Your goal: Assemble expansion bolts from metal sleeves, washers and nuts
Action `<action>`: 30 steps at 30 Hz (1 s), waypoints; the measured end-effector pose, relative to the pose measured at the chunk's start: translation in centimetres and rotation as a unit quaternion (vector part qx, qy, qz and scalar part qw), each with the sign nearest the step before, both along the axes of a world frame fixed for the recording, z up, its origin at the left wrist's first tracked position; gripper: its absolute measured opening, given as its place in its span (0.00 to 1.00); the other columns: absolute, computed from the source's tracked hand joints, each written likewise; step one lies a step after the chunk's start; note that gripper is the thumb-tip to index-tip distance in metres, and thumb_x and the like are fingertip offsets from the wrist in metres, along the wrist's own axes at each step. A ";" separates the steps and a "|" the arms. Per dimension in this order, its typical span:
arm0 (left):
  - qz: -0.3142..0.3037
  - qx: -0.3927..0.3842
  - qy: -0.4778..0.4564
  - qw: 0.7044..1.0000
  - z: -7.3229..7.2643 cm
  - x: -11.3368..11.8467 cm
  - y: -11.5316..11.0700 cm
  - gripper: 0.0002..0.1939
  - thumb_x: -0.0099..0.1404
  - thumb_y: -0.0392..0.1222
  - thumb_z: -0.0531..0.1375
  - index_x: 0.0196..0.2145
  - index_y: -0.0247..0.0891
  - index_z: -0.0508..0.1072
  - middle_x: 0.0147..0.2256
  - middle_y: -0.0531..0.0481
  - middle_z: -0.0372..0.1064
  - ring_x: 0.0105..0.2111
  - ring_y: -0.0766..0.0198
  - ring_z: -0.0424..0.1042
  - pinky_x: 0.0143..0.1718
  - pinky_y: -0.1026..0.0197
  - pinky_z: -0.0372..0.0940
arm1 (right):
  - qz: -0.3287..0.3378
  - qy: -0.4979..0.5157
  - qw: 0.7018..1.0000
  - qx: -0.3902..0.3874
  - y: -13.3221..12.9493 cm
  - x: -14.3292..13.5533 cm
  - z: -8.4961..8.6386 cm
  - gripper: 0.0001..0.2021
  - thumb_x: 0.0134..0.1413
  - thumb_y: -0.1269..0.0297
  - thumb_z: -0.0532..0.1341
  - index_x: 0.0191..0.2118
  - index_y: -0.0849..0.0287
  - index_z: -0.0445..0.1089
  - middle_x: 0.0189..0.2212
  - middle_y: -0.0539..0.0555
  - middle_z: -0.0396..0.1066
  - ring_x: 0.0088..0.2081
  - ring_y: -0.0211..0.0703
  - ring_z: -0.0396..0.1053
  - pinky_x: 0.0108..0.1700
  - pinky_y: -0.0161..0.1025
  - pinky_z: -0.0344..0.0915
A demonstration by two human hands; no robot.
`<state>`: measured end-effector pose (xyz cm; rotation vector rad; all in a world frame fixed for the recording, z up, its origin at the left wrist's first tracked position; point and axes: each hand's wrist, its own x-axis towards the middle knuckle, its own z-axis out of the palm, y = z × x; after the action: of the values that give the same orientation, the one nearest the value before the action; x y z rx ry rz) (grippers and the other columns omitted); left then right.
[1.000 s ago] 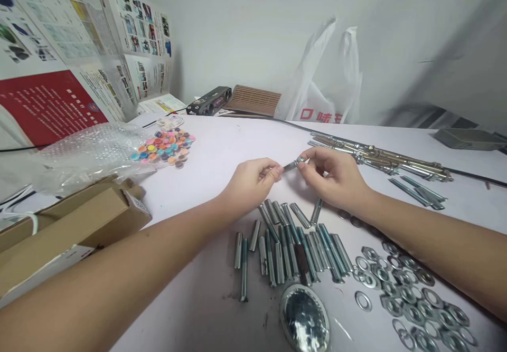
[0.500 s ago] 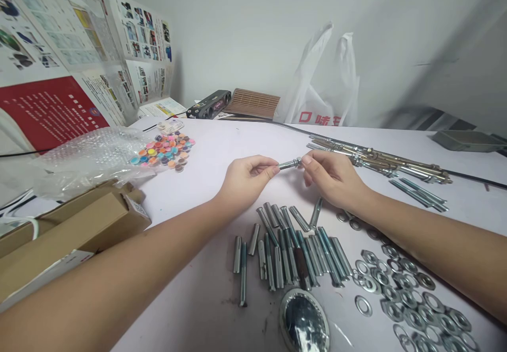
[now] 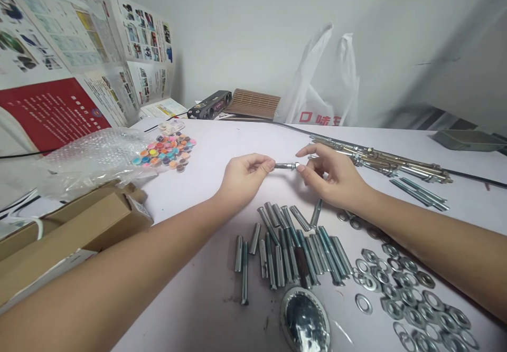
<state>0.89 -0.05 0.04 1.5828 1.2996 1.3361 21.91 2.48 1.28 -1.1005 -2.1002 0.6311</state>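
Pinched between the thumb and fingers of my left hand (image 3: 247,178) is one end of a metal bolt (image 3: 284,166), held level above the table. My right hand (image 3: 330,175) is at the bolt's other end, where a nut (image 3: 295,165) sits. Its thumb touches that end, while the index finger is lifted away and the fingers are apart. Below both hands lie several loose bolts and metal sleeves (image 3: 279,265). Washers and nuts (image 3: 410,288) are heaped to the right, partly under my right forearm.
A round shiny object (image 3: 304,320) lies near the front edge. Long metal rods (image 3: 380,163) stretch across the back right. At left are a cardboard box (image 3: 91,225), bubble wrap (image 3: 95,157) and coloured discs (image 3: 168,150). A plastic bag (image 3: 317,93) stands behind.
My right index finger has lifted and the fingers have spread from the bolt's end. The bolt has shifted slightly left with my left hand.
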 end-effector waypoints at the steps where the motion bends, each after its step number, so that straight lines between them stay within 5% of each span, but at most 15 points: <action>1: -0.001 0.000 -0.002 1.000 0.0 0.0 0.0 0.10 0.62 0.45 0.64 0.34 0.35 0.79 0.35 0.46 0.78 0.37 0.59 0.75 0.43 0.57 0.68 | 0.004 -0.016 1.000 0.008 0.0 0.0 0.0 0.10 0.59 0.56 0.58 0.40 0.56 0.69 0.20 0.48 0.68 0.22 0.39 0.64 0.25 0.38 0.57; 4: -0.007 0.002 -0.005 1.000 -0.1 -0.1 0.1 0.10 0.62 0.45 0.64 0.35 0.35 0.79 0.35 0.46 0.78 0.37 0.60 0.75 0.44 0.57 0.68 | 0.010 -0.054 0.998 0.015 0.2 0.0 0.1 0.21 0.64 0.53 0.52 0.24 0.57 0.68 0.18 0.51 0.66 0.21 0.39 0.62 0.27 0.40 0.57; 10: -0.001 -0.001 -0.011 1.000 0.0 0.0 0.0 0.10 0.62 0.45 0.64 0.35 0.34 0.78 0.34 0.46 0.78 0.37 0.60 0.75 0.44 0.57 0.68 | 0.018 -0.004 1.000 -0.002 0.0 0.0 0.0 0.14 0.60 0.52 0.57 0.43 0.57 0.70 0.20 0.48 0.69 0.21 0.38 0.63 0.25 0.38 0.56; 15: -0.008 0.006 -0.008 1.000 0.0 0.0 0.1 0.10 0.62 0.45 0.63 0.35 0.35 0.78 0.34 0.46 0.78 0.37 0.60 0.75 0.44 0.57 0.67 | 0.053 -0.014 0.998 -0.028 0.3 0.2 -0.4 0.29 0.66 0.46 0.45 0.26 0.59 0.73 0.17 0.51 0.65 0.21 0.37 0.63 0.27 0.38 0.58; 20: -0.008 0.001 -0.011 1.000 0.1 0.0 0.1 0.10 0.62 0.45 0.63 0.35 0.35 0.78 0.34 0.46 0.78 0.37 0.60 0.75 0.44 0.57 0.68 | 0.053 0.011 0.999 -0.002 0.0 0.2 -0.3 0.19 0.61 0.48 0.57 0.48 0.57 0.68 0.20 0.48 0.69 0.23 0.38 0.65 0.27 0.37 0.58; 25: -0.011 -0.002 -0.013 1.000 0.0 -0.1 0.1 0.11 0.63 0.46 0.62 0.34 0.35 0.78 0.33 0.46 0.78 0.36 0.60 0.75 0.44 0.57 0.68 | 0.076 -0.021 0.996 -0.053 0.2 0.4 -0.6 0.31 0.66 0.45 0.43 0.25 0.58 0.72 0.15 0.50 0.63 0.19 0.37 0.62 0.26 0.39 0.58; 30: -0.014 -0.007 -0.023 1.000 -0.2 -0.1 0.2 0.11 0.63 0.47 0.63 0.35 0.35 0.78 0.33 0.46 0.78 0.36 0.60 0.76 0.45 0.57 0.68 | 0.056 0.023 0.998 -0.018 -0.2 0.1 -0.4 0.16 0.60 0.51 0.58 0.47 0.56 0.66 0.18 0.45 0.65 0.21 0.37 0.61 0.24 0.37 0.57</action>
<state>0.78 0.17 -0.13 1.5462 1.2509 1.3355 22.04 2.29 0.92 -0.9843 -2.1288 0.7440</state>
